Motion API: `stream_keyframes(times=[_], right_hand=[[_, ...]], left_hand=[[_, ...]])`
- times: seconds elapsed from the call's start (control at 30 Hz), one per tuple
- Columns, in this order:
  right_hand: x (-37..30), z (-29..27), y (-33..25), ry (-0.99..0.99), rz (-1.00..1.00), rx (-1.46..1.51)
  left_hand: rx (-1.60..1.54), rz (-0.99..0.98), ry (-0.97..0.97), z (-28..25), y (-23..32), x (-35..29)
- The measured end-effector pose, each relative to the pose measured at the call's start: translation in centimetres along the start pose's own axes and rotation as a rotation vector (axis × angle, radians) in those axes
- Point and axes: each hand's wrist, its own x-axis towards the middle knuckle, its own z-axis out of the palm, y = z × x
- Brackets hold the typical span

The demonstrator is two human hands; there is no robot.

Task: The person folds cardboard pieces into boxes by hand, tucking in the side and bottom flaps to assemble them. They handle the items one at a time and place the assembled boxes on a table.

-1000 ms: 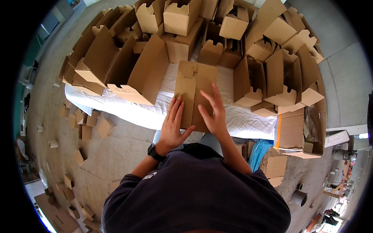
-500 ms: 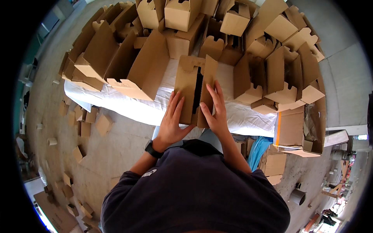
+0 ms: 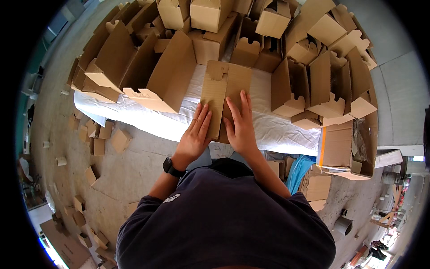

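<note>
Flat cardboard blank (image 3: 224, 96) lies on white-covered table (image 3: 277, 130), long axis running away from person, tabbed end far. Left hand (image 3: 195, 136) & right hand (image 3: 239, 125) press it, fingers spread flat, nothing clamped. Stacked boxes (image 3: 313, 89) crowd both sides.

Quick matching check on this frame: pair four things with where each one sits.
1. flat cardboard blank
2. black wristwatch
3. white table cover
4. cardboard scraps

a. strewn on the concrete floor, left of the table
b. under both hands, at the table's near edge
c. spread over the table beneath the boxes
d. on the left wrist

Pairs: 1-b, 2-d, 3-c, 4-a
</note>
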Motion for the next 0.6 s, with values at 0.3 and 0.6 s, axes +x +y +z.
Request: stream_keyframes(times=[0.3,0.6], right_hand=[[-0.5,0.3,-0.8,0.006,0.069,-0.105],[-0.8,-1.1,-0.1,0.108,0.09,0.273]], left_hand=[[-0.108,-0.042,-0.037,-0.2,1.7,0.0],[-0.069,-0.096,0.03,0.1,1.9,0.1]])
